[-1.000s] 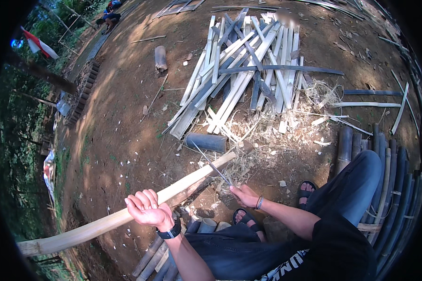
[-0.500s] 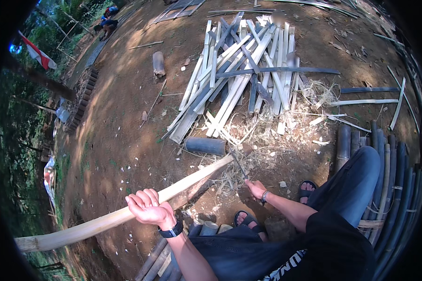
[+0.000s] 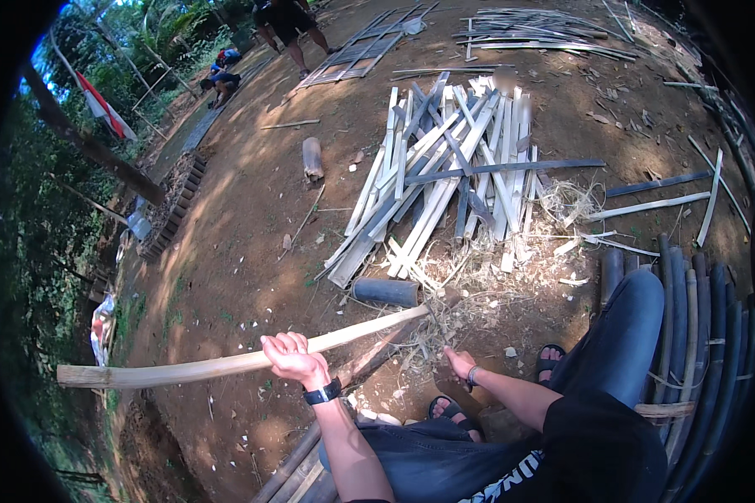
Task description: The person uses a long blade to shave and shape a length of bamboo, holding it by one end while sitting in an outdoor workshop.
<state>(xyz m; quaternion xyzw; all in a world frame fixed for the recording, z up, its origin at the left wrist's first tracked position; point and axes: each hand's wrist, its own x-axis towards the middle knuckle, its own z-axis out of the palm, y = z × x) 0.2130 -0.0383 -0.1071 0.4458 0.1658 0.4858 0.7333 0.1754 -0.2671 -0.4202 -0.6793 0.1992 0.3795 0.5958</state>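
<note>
My left hand [image 3: 294, 359] is closed around a long pale split bamboo strip [image 3: 218, 364] that runs from the far left to a tip near the middle of the ground. My right hand [image 3: 459, 364] hangs low over the litter of shavings [image 3: 478, 293] by my sandalled feet [image 3: 453, 411]; whether it holds anything is unclear. A short dark bamboo tube [image 3: 386, 292] lies just beyond the strip's tip. I sit with my jeans-clad legs [image 3: 620, 344] spread out.
A heap of pale and dark split bamboo slats [image 3: 444, 176] lies ahead on bare earth. Dark bamboo poles [image 3: 713, 335] line the right. A short log [image 3: 312, 158] lies farther off. People [image 3: 289, 21] stand and crouch at the back left.
My right hand has drawn back from the strip's end toward my feet. The strip has swung so its left end sits higher. My head has tilted up, showing more background.
</note>
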